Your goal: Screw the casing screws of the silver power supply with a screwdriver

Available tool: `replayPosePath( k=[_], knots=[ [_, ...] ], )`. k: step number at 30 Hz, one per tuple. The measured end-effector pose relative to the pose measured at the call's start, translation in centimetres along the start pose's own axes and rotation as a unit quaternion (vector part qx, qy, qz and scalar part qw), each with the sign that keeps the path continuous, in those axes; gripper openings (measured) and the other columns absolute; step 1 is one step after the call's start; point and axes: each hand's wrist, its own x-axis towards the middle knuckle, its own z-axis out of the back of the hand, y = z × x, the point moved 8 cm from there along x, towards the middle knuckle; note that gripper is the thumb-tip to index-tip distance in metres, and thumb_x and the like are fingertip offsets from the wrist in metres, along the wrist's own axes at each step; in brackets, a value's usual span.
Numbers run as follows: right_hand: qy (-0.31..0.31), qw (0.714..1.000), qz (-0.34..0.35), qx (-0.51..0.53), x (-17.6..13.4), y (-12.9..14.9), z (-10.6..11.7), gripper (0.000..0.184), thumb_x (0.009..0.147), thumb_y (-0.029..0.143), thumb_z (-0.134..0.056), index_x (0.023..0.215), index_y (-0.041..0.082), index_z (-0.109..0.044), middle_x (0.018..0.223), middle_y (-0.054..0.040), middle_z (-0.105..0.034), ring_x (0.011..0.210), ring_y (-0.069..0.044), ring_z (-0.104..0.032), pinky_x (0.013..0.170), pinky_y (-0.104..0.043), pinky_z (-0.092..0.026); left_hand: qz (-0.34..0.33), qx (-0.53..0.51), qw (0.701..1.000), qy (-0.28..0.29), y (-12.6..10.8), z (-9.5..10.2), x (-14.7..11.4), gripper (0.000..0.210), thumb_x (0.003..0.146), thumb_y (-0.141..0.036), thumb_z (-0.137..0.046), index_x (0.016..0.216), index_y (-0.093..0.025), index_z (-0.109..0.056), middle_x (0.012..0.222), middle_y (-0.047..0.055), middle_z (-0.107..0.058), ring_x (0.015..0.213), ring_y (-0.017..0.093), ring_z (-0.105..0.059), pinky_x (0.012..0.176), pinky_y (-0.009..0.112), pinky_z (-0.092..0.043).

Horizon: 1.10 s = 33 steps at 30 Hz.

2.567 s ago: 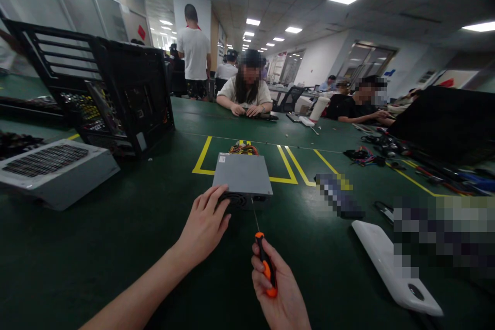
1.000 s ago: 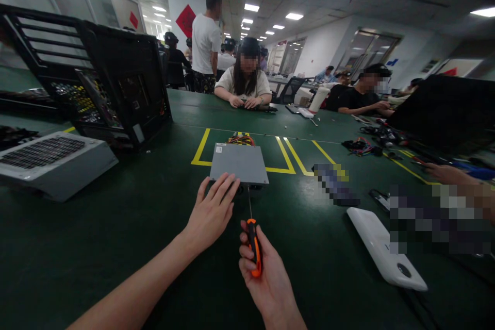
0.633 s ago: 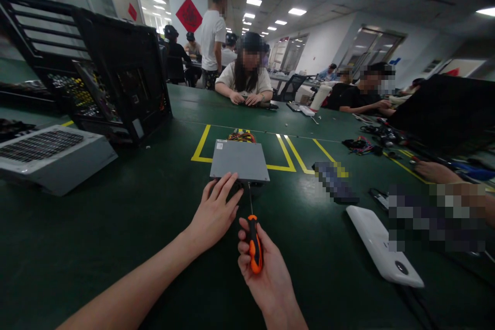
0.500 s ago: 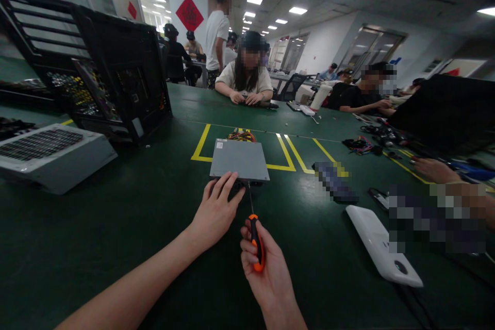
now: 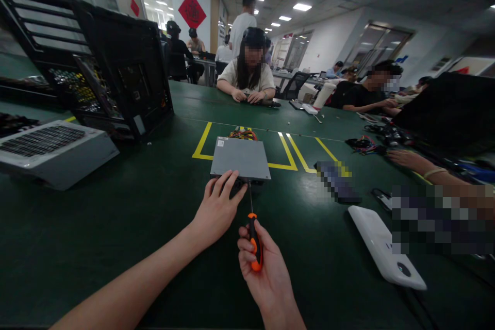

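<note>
- Head view, far left: a grey metal box with a mesh grille [image 5: 58, 157] sits on the green table [image 5: 147, 227], its grille facing up.
- Behind it and a little to the right, a black computer case [image 5: 112, 62] stands open-framed, with circuit parts visible inside.
- Near the middle, the left hand [image 5: 216, 209] is open, palm down, its fingertips resting on the near edge of a flat grey metal unit [image 5: 242, 157] and its thumb at the near face.
- That unit lies flat on the table in the centre, partly over yellow tape lines [image 5: 286, 150]; coloured cables [image 5: 243, 134] are bunched at its far side.
- Beyond it, across the table, a person in a pale top [image 5: 247, 75] sits with both hands on a dark object.
- Just right of centre, the right hand [image 5: 270, 263] is closed around the orange-and-black handle of a screwdriver [image 5: 256, 263], whose shaft points away to the unit's near face; whether the tip sits in a screw is too small to tell.
- Farther right lie a pixelated dark item [image 5: 338, 183] and a white rounded device [image 5: 381, 242].
- At the far right, a co-worker's hand [image 5: 410, 161] is near tangled cables [image 5: 363, 145], its grip unclear.
</note>
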Motion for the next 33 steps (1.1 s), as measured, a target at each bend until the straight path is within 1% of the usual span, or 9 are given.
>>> replayPosePath(
  k=[3,6,9,11,15,18,21,29,33],
  knots=[
    [-0.008,0.999,-0.003,-0.033,0.02,0.05,0.04,0.023,0.088,0.027,-0.042,0.085,0.010,-0.057,0.066,-0.0028,-0.054,0.047,-0.004,-0.044,0.037,-0.010,-0.035,-0.003,0.002,1.000,0.004,-0.05,-0.15,-0.04,0.046,0.079,-0.015,-0.049,0.124,-0.023,-0.047,0.140,0.014,-0.029,0.130,0.030,-0.022,0.097,0.049,-0.030],
    [0.006,0.999,-0.007,-0.032,-0.07,0.04,-0.32,0.025,0.089,0.029,-0.042,0.092,0.010,-0.057,0.066,-0.0023,-0.053,0.044,-0.002,-0.040,0.035,-0.009,-0.031,-0.002,0.003,1.000,0.003,-0.06,-0.16,-0.02,0.046,0.079,-0.015,-0.049,0.125,-0.024,-0.046,0.140,0.014,-0.029,0.130,0.030,-0.021,0.097,0.049,-0.030],
    [0.005,1.000,0.000,-0.003,-0.15,0.16,-0.34,0.020,0.088,0.025,-0.043,0.083,0.011,-0.055,0.065,-0.0011,-0.052,0.041,0.000,-0.035,0.032,-0.007,-0.025,-0.001,-0.003,1.000,-0.001,-0.03,-0.02,0.03,0.047,0.078,-0.014,-0.049,0.124,-0.024,-0.047,0.140,0.014,-0.029,0.130,0.031,-0.021,0.097,0.048,-0.030],
    [-0.003,1.000,-0.001,-0.001,-0.14,0.15,-0.16,0.018,0.088,0.022,-0.043,0.079,0.011,-0.054,0.065,-0.0009,-0.052,0.043,-0.001,-0.037,0.033,-0.007,-0.028,-0.001,-0.007,1.000,-0.003,-0.02,0.05,0.05,0.048,0.077,-0.014,-0.050,0.124,-0.023,-0.048,0.139,0.014,-0.029,0.129,0.031,-0.023,0.097,0.048,-0.030],
    [-0.003,0.999,-0.015,-0.037,-0.07,-0.06,-0.16,0.024,0.089,0.027,-0.041,0.088,0.010,-0.056,0.068,-0.0031,-0.054,0.048,-0.004,-0.044,0.037,-0.010,-0.035,-0.004,0.000,1.000,-0.002,-0.06,-0.11,0.04,0.049,0.077,-0.016,-0.051,0.125,-0.024,-0.046,0.139,0.015,-0.030,0.129,0.032,-0.024,0.096,0.048,-0.031],
    [0.007,0.999,-0.013,-0.032,-0.06,-0.07,-0.42,0.024,0.090,0.028,-0.041,0.093,0.010,-0.056,0.068,-0.0027,-0.053,0.045,-0.002,-0.040,0.034,-0.008,-0.030,-0.002,0.010,1.000,0.000,-0.07,-0.29,0.02,0.049,0.078,-0.018,-0.051,0.127,-0.024,-0.045,0.139,0.015,-0.030,0.130,0.031,-0.022,0.096,0.048,-0.031],
    [0.005,1.000,-0.006,-0.004,0.01,0.03,-0.33,0.019,0.089,0.024,-0.042,0.084,0.010,-0.054,0.067,-0.0022,-0.052,0.043,0.000,-0.036,0.033,-0.007,-0.026,0.001,0.012,1.000,-0.002,-0.06,-0.32,0.01,0.050,0.077,-0.016,-0.052,0.126,-0.025,-0.045,0.139,0.014,-0.029,0.130,0.031,-0.022,0.096,0.047,-0.030],
    [0.017,0.999,-0.020,-0.020,0.07,-0.18,-0.47,0.027,0.090,0.031,-0.040,0.090,0.010,-0.056,0.065,-0.0022,-0.052,0.043,-0.002,-0.038,0.034,-0.008,-0.029,-0.004,0.014,1.000,0.007,-0.09,-0.41,0.03,0.052,0.077,-0.018,-0.052,0.128,-0.025,-0.043,0.140,0.014,-0.028,0.130,0.031,-0.020,0.096,0.048,-0.030],
    [-0.018,1.000,-0.003,0.001,-0.01,-0.04,-0.07,0.019,0.088,0.025,-0.044,0.084,0.010,-0.055,0.066,-0.0022,-0.053,0.042,-0.001,-0.037,0.033,-0.008,-0.026,0.001,0.011,1.000,0.010,0.01,-0.51,0.04,0.052,0.078,-0.017,-0.051,0.129,-0.026,-0.042,0.140,0.014,-0.027,0.130,0.030,-0.021,0.097,0.048,-0.030]
  ],
)
